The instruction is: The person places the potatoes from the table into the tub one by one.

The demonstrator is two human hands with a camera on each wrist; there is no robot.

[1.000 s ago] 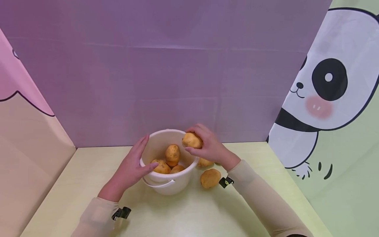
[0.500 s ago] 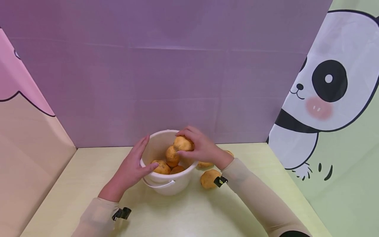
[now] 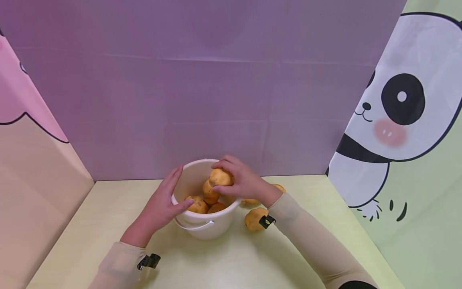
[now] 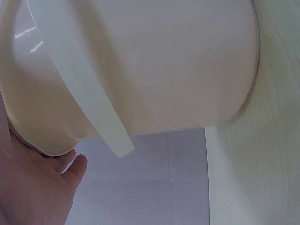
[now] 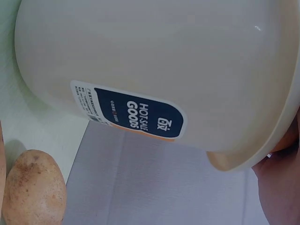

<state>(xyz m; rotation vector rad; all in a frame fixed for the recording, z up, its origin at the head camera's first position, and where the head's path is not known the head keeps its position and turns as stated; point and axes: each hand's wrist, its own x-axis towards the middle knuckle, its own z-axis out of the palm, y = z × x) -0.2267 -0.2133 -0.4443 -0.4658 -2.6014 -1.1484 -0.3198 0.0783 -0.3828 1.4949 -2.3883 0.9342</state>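
Observation:
A white plastic bucket (image 3: pixel 214 226) stands upright on the table with several potatoes inside, one of them a potato (image 3: pixel 197 204) near its front wall. My left hand (image 3: pixel 159 208) holds the bucket's left rim, its thumb over the near edge. In the left wrist view that hand (image 4: pixel 40 187) lies against the rim. Over the bucket's right side my right hand (image 3: pixel 245 182) grips a yellow-brown potato (image 3: pixel 219 177) between thumb and fingers. This potato is inside the mouth, above another potato (image 3: pixel 210 193); I cannot tell whether they touch. The right wrist view mostly hides the held potato behind the rim.
Right of the bucket, a loose potato (image 3: pixel 254 219) lies on the pale wooden table (image 3: pixel 216 265), partly behind the wrist camera. More potatoes, including one potato (image 3: pixel 279 187), show past the right wrist. A purple backdrop (image 3: pixel 216 88) rises behind the bucket.
My right hand has carried its potato leftward and slightly lower, from the bucket's right rim to over the potatoes inside. My left hand has stayed on the rim.

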